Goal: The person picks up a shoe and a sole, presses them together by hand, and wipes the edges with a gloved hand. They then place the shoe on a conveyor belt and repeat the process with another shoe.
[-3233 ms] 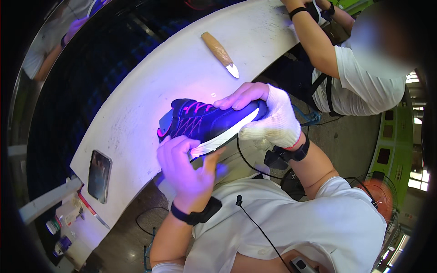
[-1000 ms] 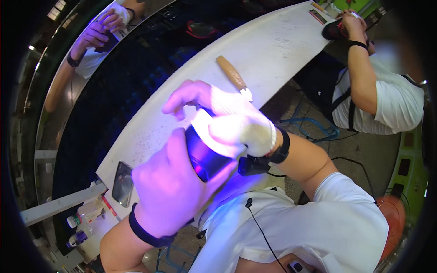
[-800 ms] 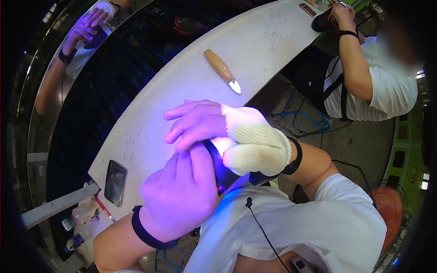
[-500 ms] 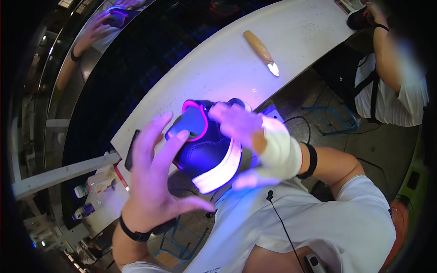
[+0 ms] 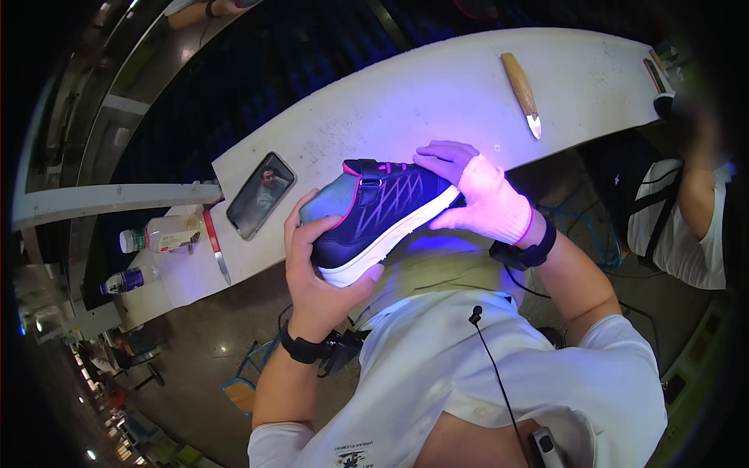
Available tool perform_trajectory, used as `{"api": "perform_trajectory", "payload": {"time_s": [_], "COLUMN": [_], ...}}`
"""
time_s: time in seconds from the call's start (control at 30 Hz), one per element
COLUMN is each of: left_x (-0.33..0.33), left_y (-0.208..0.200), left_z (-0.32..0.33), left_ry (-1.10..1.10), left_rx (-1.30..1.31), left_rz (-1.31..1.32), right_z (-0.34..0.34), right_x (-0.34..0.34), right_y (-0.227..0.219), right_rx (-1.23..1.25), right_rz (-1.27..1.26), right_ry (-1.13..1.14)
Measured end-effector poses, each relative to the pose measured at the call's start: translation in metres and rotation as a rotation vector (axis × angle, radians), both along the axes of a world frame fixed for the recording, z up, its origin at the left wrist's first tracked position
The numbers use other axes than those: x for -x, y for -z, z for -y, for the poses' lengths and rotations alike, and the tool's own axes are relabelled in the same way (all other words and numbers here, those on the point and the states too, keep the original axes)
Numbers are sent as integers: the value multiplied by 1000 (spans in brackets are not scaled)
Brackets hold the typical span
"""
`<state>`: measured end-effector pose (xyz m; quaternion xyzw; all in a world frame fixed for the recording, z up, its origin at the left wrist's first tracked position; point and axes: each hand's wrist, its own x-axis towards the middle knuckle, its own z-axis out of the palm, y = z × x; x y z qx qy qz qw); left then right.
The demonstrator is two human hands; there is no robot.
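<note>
Between my hands, over the near edge of the white table, is a dark sneaker [image 5: 390, 203] with pink trim, a strap and a white sole. It lies on its side edge-tilted, the sole facing me and the toe pointing right. My left hand [image 5: 320, 265] grips the heel, fingers on the collar and thumb against the sole. My right hand [image 5: 480, 191], in a white fingerless glove, closes around the toe, fingers over the top and thumb at the sole. Purple light falls on the toe and the glove.
A wooden-handled knife [image 5: 521, 93] lies toward the back of the table [image 5: 328, 117]. Left of the shoe are a phone [image 5: 261, 195], a red-handled blade [image 5: 217, 246] and two plastic bottles [image 5: 168, 235]. A metal bar [image 5: 117, 204] juts in from the left. Another person [image 5: 686, 210] sits at right.
The sneaker has turned so its side and sole show toward me. My left hand has gone from spread fingers to gripping the heel; my right hand now holds the toe.
</note>
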<state>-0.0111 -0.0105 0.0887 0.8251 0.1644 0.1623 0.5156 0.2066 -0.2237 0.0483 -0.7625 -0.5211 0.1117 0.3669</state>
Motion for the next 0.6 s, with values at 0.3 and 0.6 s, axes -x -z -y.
{"api": "perform_trajectory", "payload": {"time_s": [0.3, 0.6], "left_x": [-36, -8], "left_y": [-41, -10], "left_z": [3, 20], "left_ry": [222, -36], "left_rx": [175, 403], "left_rz": [715, 422], "right_z": [18, -75], "right_x": [-55, -211], "right_y": [-98, -391], "right_rx": [-543, -512], "right_rz": [893, 1370], "right_ry": [9, 780]}}
